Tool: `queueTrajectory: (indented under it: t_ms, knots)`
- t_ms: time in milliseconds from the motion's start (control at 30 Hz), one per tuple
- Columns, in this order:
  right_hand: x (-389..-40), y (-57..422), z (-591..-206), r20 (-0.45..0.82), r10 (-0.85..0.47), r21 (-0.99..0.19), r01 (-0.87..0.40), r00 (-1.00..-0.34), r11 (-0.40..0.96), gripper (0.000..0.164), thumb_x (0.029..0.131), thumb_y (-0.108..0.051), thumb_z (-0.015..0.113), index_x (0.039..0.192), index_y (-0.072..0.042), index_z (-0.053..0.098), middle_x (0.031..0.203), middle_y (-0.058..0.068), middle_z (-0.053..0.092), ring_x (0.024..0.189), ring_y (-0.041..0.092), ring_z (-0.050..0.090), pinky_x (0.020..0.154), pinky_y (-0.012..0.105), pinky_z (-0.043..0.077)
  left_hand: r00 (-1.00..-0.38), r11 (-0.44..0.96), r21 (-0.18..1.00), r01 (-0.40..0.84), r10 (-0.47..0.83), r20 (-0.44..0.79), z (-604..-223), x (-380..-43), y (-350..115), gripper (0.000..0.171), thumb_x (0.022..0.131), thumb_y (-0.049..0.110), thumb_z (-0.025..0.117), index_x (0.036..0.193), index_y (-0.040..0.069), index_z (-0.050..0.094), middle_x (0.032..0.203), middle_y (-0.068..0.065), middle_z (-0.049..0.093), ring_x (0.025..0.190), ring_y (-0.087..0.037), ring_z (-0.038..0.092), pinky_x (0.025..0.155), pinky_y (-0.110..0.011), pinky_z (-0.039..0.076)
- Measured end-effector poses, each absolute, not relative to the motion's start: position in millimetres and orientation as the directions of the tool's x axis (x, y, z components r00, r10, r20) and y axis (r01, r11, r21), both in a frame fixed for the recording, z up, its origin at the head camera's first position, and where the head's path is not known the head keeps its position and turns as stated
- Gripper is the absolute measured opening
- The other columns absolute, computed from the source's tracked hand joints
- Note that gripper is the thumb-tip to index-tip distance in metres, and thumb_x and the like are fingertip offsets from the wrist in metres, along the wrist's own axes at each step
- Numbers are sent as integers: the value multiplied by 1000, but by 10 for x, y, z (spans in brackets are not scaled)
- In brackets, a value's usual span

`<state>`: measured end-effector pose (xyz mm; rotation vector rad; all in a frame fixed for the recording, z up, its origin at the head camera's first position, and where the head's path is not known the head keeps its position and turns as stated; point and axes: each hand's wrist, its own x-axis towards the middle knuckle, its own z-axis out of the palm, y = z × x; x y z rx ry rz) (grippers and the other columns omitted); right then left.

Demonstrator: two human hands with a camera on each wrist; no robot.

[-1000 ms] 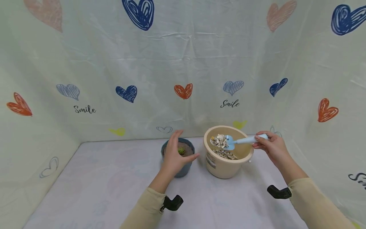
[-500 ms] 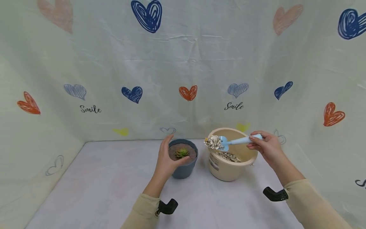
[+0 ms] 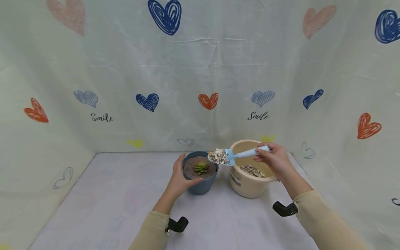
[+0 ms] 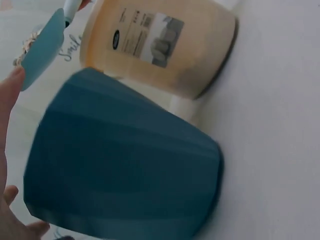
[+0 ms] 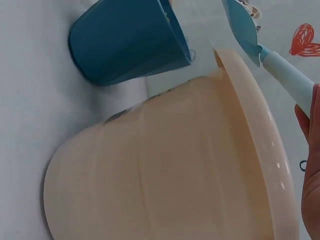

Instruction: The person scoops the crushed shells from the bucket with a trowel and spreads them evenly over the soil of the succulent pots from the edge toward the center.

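Observation:
My right hand [image 3: 275,160] holds a small light-blue trowel [image 3: 251,153] by its handle, level above the tan bucket's rim. Its blade carries a heap of pale gritty potting mix [image 3: 219,157] and overlaps the right rim of the blue-grey flower pot [image 3: 201,187] in the head view. In that pot a green succulent [image 3: 200,167] stands in brown soil [image 3: 191,169]. My left hand [image 3: 178,180] is spread at the pot's left and near rim, thumb stretched along the front. The left wrist view has its thumb [image 4: 7,102] just above the rim, near the trowel blade.
The tan bucket [image 3: 248,185] stands right of the pot, with more of the loose mix [image 3: 252,171] in it. Both stand on a white-covered table [image 3: 125,194]. A pale curtain [image 3: 175,69] printed with hearts hangs close behind them.
The loaded trowel has moved left from over the bucket to the pot's right rim. My left hand has shifted left, from over the pot to its side, uncovering the succulent.

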<state>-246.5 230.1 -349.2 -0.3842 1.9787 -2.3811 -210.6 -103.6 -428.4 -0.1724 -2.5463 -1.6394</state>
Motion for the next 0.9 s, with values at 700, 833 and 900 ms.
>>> queueTrajectory:
  t_ms: [700,833,900]
  knots:
    - [-2653,1960,-3607,-47,-229,-993,71,-972,-97,33,79,-4,67,103,8,48,86,14,61,71,19,64,73,34,50,-991,335,933,131,34,127,-4529,-2190,-1021,111,57,38,83,143,22,16,145,-10,18,130,-32,19,97,-54,26]
    - [-2700,1909,-3609,-90,-249,-995,100,-964,-25,38,76,-6,70,105,8,50,90,17,62,75,21,64,76,37,49,-992,351,929,121,0,129,-4527,-2169,-1002,113,52,42,85,142,23,20,143,-8,22,129,-30,24,97,-51,29]
    - [-2722,1883,-3615,-96,-270,-995,99,-958,2,41,76,-6,70,107,10,50,90,17,62,75,21,64,76,38,48,-991,363,925,114,-24,132,-4518,-2152,-988,112,51,42,85,141,23,22,142,-8,24,128,-29,26,96,-51,30]
